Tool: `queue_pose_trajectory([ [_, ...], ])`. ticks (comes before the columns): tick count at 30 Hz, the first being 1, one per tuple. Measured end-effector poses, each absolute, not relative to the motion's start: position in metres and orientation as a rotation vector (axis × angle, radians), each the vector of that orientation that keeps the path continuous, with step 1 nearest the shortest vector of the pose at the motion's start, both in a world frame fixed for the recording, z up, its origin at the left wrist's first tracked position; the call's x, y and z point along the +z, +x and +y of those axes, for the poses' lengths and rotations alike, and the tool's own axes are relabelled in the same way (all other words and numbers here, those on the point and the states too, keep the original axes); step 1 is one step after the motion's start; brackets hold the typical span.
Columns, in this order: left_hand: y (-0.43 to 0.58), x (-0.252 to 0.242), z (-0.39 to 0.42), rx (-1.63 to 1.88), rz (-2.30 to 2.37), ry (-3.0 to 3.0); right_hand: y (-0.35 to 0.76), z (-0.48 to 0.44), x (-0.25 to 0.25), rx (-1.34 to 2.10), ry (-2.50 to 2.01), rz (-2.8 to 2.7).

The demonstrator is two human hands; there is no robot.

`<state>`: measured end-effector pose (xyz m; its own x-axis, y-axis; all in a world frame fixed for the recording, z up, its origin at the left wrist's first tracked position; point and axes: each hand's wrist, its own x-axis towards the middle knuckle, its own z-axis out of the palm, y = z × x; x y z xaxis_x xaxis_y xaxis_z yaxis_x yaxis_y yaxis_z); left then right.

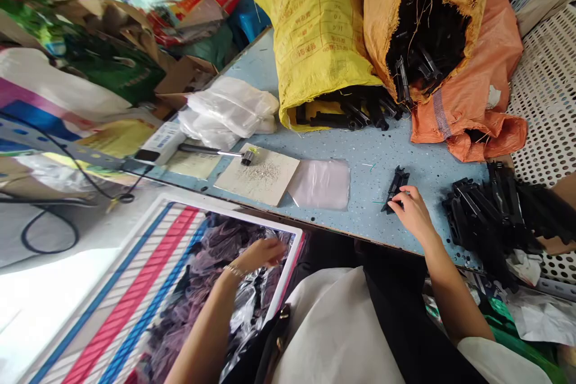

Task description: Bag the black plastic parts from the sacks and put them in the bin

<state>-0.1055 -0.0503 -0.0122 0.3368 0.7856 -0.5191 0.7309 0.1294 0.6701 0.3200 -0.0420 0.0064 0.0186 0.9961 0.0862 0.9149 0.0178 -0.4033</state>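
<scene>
"Starting nearest, what's the left hand [263, 254] doing?"

"Hanging over the white-rimmed striped container [132, 288], fingers loosely curled; I can't tell whether it grasps anything."

"And the right hand [413, 211]?"

"Pinching a slender black plastic part [398, 180] by its near half, thumb and fingers against it, on the desk [351, 144]."

"How does that part lie?"

"Long axis running away from the body, far end leaning right. The right hand is plainly nearer; the left is well apart, off to the part's left and closer to the body."

"Beyond?"

"The yellow sack [319, 30], mouth facing us."
</scene>
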Motion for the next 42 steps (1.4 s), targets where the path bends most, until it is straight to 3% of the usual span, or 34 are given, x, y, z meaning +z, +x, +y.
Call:
queue_pose_trajectory([
  [2, -0.059, -0.016, -0.021, 0.152, 1.334, 1.655, 0.316, -0.045, 0.003, 0.276, -1.961, -1.94],
  [5, 0.023, -0.015, 0.014, 0.578, 1.502, 2.007, 0.316, -0.048, -0.004, 0.26, -1.976, -1.848],
  [9, 0.073, -0.019, 0.038, 0.499, 1.673, 2.137, 0.335, -0.058, -0.007, 0.331, -2.084, -1.692],
  [16, 0.035, -0.024, 0.053, 0.552, 1.582, 1.767, 0.315, -0.066, -0.001, 1.227, -1.652, -0.941],
  [22, 0.047, -0.022, 0.034, 0.535, 1.65, 2.061, 0.266, -0.061, 0.012, 1.556, -1.441, -0.823],
  [32, 0.046, -0.02, 0.037, 0.506, 1.64, 2.057, 0.269, -0.07, 0.004, 1.562, -1.315, -0.586],
  [42, 0.02, -0.025, 0.065, 0.69, 1.461, 1.452, 0.268, -0.073, -0.005, 1.683, -1.167, -0.244],
])
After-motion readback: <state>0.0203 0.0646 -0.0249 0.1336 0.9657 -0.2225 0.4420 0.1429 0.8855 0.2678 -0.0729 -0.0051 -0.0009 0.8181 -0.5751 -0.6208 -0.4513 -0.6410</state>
